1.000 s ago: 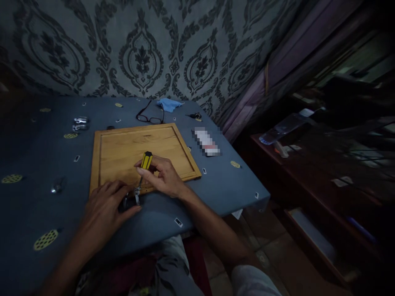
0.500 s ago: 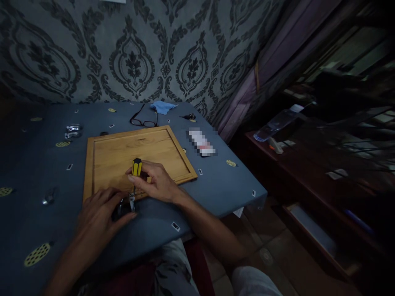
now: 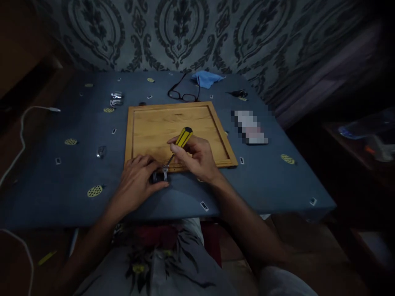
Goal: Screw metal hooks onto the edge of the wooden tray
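Screwdriver leans more to the right vs. prev. frame. R hand is clamped on its handle, tip at metal hinge by near edge of wooden board. L hand curls round hinge; if it pinches, cannot tell. Prob. turning a screw; next move needs tip well seated, hinge steady. Tablecloth tags have print, not readable for sure.
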`<state>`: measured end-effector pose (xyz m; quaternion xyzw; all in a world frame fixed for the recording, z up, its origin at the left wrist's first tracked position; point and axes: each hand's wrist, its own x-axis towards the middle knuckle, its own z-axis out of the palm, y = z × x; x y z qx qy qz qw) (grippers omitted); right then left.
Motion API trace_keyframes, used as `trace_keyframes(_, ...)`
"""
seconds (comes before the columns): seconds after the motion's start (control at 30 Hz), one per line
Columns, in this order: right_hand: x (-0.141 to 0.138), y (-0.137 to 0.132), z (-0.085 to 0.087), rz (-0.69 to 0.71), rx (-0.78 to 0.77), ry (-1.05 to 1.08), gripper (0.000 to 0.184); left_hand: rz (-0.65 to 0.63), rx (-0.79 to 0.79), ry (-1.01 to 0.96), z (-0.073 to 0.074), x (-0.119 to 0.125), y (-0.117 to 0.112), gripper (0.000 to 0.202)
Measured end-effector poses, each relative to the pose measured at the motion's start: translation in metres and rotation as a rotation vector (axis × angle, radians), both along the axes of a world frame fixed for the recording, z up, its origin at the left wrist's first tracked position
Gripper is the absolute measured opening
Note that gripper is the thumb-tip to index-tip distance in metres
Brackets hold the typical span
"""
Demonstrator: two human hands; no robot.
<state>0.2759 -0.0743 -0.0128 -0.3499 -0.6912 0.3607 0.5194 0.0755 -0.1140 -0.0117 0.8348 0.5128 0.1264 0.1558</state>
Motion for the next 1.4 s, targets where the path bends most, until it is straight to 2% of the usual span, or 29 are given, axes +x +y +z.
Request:
trace_keyframes(0.13,-0.0017,-0.004,0.0022,-0.001,-0.102,0.154,0.032,0.006,-0.028,0.009,0.0017,0.0011,-0.0001,0.037)
trace_keyframes(0.27,-0.0033,-0.0062,0.0047,-0.016,-0.145,0.14,0.039,0.002,-0.022,0.004,0.0025,0.002,-0.0003,0.042)
trace_keyframes(0.67,-0.0051,-0.0042,0.0005,-0.014,-0.107,0.069,0.038,-0.001,-0.021,0.016,0.003,0.0014,0.0006,0.039)
trace_keyframes(1.0,-0.0053,-0.0066,0.0031,-0.035,-0.127,0.139,0.04,-0.003,-0.034,0.01,0.0023,0.0014,0.0003,0.041)
trace_keyframes(1.2,-0.0045,-0.0059,0.0039,-0.035,-0.124,0.088,0.042,-0.01,-0.019,0.015,0.0022,0.0009,0.0003,0.041)
trace_keyframes(1.4,-0.0035,-0.0068,0.004,-0.042,-0.113,0.095,0.036,-0.014,-0.008,0.022,0.002,0.001,0.0002,0.037)
